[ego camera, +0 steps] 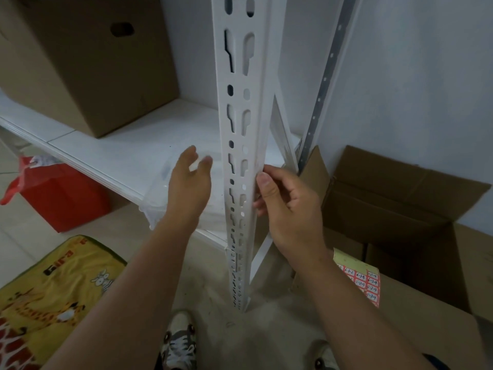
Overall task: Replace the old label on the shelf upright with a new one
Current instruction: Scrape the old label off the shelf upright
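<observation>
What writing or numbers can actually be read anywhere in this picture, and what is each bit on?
Sheet of red-and-white labels on the closed cardboard box: handwritten codes, the clearest look like "5-24"; the others are too small to be sure.
Yellow cartoon mat: a few dark characters near its top edge, too distorted to read.
White shelf upright: no text or label readable.
Brown boxes and red bag: no readable text.

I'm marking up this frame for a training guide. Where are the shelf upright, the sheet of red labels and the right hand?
shelf upright (241,84), head view, on its slotted front face.
sheet of red labels (365,283), head view, on the printed red stickers.
right hand (286,206), head view, on the back of the hand.
</observation>
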{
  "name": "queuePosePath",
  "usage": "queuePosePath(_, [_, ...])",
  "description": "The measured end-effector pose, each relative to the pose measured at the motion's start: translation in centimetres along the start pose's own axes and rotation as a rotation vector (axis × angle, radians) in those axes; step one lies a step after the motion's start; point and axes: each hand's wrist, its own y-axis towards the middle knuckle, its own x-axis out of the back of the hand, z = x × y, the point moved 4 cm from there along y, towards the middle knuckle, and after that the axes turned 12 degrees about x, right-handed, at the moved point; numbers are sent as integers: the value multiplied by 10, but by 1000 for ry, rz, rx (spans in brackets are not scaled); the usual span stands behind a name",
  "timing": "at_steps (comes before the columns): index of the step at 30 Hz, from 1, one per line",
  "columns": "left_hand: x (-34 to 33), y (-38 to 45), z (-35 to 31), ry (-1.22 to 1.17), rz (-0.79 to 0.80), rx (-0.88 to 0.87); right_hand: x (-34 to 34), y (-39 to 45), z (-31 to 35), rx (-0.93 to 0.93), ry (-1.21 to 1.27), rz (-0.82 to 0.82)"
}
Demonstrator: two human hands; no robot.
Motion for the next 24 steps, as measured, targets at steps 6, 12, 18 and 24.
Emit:
queuePosePath(6, [-23, -53, -25, -274, 169, -120, 0, 2, 5, 162, -128, -51])
queuePosePath(12, [-36, -78, -26, -157, 10, -523, 3, 2, 8, -13, 103, -26])
queuePosePath(18, [-40, -81, -28, 69, -136, -642, 9, -1, 8, -212, 354, 10])
queuePosePath(24, [-43, -81, -26, 147, -116, -613, 9, 0, 10, -221, 388, 22])
